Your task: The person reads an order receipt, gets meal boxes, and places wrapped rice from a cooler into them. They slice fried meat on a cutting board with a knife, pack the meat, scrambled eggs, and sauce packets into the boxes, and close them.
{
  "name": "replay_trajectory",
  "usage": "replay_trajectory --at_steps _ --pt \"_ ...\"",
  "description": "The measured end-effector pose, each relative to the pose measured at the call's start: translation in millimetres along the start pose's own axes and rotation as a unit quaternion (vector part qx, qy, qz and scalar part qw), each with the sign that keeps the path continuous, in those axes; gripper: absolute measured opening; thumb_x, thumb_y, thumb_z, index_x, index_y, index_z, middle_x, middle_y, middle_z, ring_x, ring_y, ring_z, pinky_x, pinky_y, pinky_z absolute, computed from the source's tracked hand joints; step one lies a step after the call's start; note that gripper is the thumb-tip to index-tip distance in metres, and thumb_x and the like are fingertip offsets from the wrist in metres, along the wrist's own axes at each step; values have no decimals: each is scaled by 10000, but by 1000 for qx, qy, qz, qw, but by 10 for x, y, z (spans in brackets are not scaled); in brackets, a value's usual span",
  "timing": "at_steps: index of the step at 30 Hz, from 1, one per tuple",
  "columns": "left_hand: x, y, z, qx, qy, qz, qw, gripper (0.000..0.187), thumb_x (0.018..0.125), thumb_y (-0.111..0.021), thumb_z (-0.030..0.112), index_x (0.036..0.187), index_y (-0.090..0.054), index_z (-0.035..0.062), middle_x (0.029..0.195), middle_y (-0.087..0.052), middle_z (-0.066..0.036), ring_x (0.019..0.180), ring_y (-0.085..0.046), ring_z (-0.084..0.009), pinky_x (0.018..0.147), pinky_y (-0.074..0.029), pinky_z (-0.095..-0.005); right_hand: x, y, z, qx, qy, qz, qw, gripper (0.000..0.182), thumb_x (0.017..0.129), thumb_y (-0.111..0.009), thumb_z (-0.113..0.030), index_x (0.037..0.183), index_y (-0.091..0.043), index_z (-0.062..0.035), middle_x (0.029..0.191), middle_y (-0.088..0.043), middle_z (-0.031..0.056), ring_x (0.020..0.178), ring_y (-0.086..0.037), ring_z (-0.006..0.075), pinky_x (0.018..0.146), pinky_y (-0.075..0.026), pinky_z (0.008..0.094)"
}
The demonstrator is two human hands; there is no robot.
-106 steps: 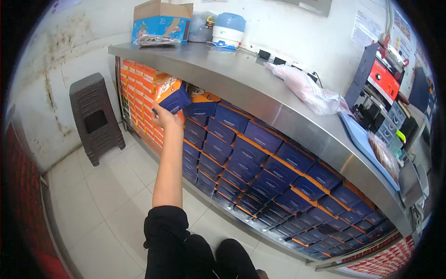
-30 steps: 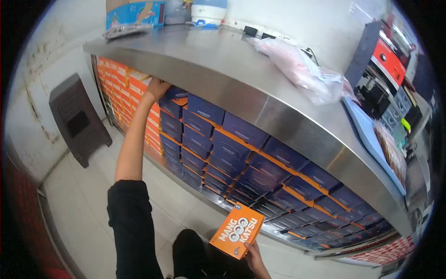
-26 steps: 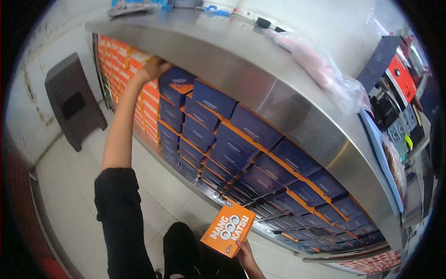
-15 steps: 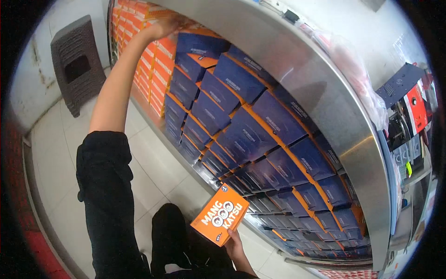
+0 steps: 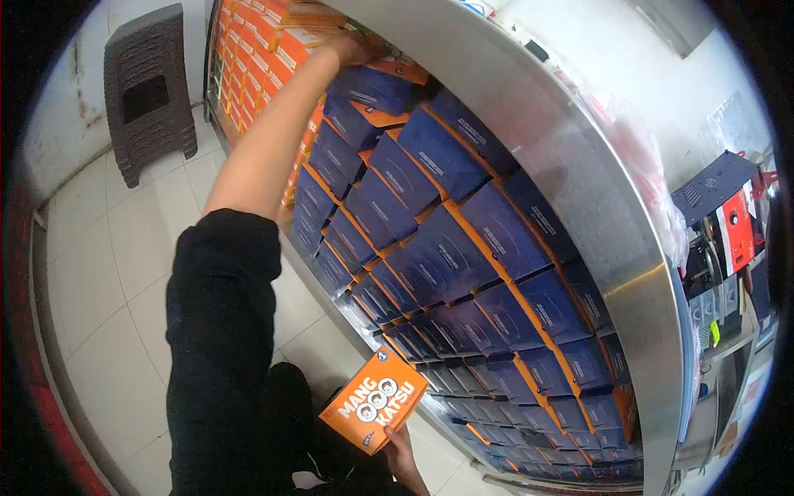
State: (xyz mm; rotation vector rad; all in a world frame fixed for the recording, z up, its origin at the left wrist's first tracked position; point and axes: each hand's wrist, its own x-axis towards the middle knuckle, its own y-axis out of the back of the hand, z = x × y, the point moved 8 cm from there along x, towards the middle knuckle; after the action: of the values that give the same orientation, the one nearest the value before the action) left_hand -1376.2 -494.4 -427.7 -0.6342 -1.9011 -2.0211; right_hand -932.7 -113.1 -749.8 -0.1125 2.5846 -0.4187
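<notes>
In the head view my right hand (image 5: 402, 460) grips an orange box (image 5: 374, 400) printed "MANG KATSU", low in front of my legs, thumb on its near side. My left arm reaches up and away to the top of a stack. There my left hand (image 5: 351, 50) lies over the upper boxes, just under a metal rim. Its fingers are in shade and partly hidden, so their grip does not show. Close beside them is an orange box face (image 5: 404, 68). Dark blue boxes (image 5: 372, 89) sit directly below that hand.
Stacked blue boxes with orange edges (image 5: 442, 248) fill the metal-framed shelf, with orange boxes (image 5: 263, 62) at its far end. A broad steel edge (image 5: 571, 140) runs above them. A dark plastic stool (image 5: 149, 91) leans at the wall. Tools and a red device (image 5: 734, 219) lie right.
My left hand has shifted rightward along the top of the stack, over the blue boxes. The box in my right hand sits slightly lower and further left in view.
</notes>
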Motion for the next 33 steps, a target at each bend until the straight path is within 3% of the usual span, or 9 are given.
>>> replay_trajectory --at_steps 5,9,15,17,18,20,21,23,33 --pt "-248 200 -9 -93 -59 -95 989 603 865 -377 519 1306 -376 107 1339 -387 -106 1230 -356 -264 1013 -275 -324 27 117 49 -55 -33 9 998 674 802 -560 -279 1324 -217 -25 1288 -391 131 1179 -417 260 942 -374 409" --pt "-285 396 310 -106 -90 -44 989 501 881 -391 444 1239 -461 102 1295 -440 -111 1191 -405 -270 977 -321 -317 34 88 -17 -35 -37 32 998 654 804 -550 -253 1326 -224 -30 1286 -393 129 1177 -419 257 941 -373 408" --pt "-301 449 243 -33 77 75 994 391 876 -403 358 1115 -555 88 1179 -528 -145 1081 -489 -310 910 -380 -345 14 167 -35 -60 -1 27 998 660 804 -554 -251 1330 -226 -25 1286 -392 130 1183 -409 258 958 -346 397" --pt "-480 636 380 18 -82 397 914 335 847 -484 323 1102 -534 112 1079 -564 -85 1023 -504 -239 906 -364 -397 -36 105 -94 -56 -7 22 998 665 801 -559 -253 1331 -227 -26 1285 -393 131 1184 -407 256 957 -347 393" --pt "-511 610 405 17 -86 396 914 335 847 -484 323 1102 -534 112 1079 -564 -85 1023 -504 -239 906 -364 -397 -71 83 -102 -53 -13 17 998 670 799 -563 -254 1332 -227 -26 1284 -395 133 1184 -406 255 956 -347 389" --pt "-516 308 606 237 -101 213 942 357 830 -423 181 1143 -524 41 1206 -497 -167 1121 -456 -332 959 -347 -378 -93 189 -12 -60 -14 17 998 681 796 -567 -260 1334 -225 -24 1285 -396 134 1184 -406 254 954 -348 386" --pt "-643 455 769 238 -102 215 942 357 830 -423 181 1143 -524 41 1206 -497 -167 1121 -456 -332 959 -347 -378 -96 233 32 -70 -16 15 997 691 793 -572 -265 1336 -222 -21 1285 -396 136 1184 -405 254 952 -350 383" --pt "-889 1016 1105 -128 -159 273 940 323 851 -418 290 1008 -594 68 1054 -580 -167 968 -532 -354 854 -407 -388 -116 253 50 -79 -8 8 997 688 796 -568 -259 1339 -218 -23 1289 -394 135 1185 -405 254 953 -348 379" --pt "-1085 1080 1450 -236 -148 150 949 292 814 -453 199 1018 -574 28 1069 -554 -203 987 -502 -381 875 -386 -378 -320 169 0 -73 49 -10 996 560 824 -571 -152 1281 -268 -35 1207 -461 152 1142 -443 240 962 -332 355"
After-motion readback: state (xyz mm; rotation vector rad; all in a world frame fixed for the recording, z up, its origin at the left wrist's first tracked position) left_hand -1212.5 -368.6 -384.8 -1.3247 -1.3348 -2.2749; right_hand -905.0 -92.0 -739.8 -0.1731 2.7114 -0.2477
